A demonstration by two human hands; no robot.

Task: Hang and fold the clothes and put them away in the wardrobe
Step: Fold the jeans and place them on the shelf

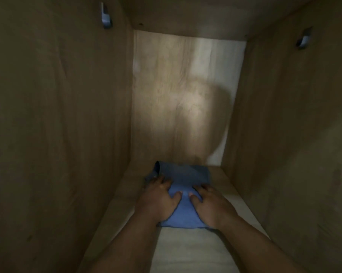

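You had both arms reaching into the wooden wardrobe compartment (pixel 60 115), where the folded blue garment (pixel 183 186) lay on the shelf (pixel 225 186) near the back panel (pixel 182 99). Your left hand (pixel 159 196) and right hand (pixel 209 201) rested flat on top of it, fingers spread and fairly straight, pressing rather than gripping. A small bracket (pixel 105 17) sat high on the left wall, and another bracket (pixel 304 40) on the right.
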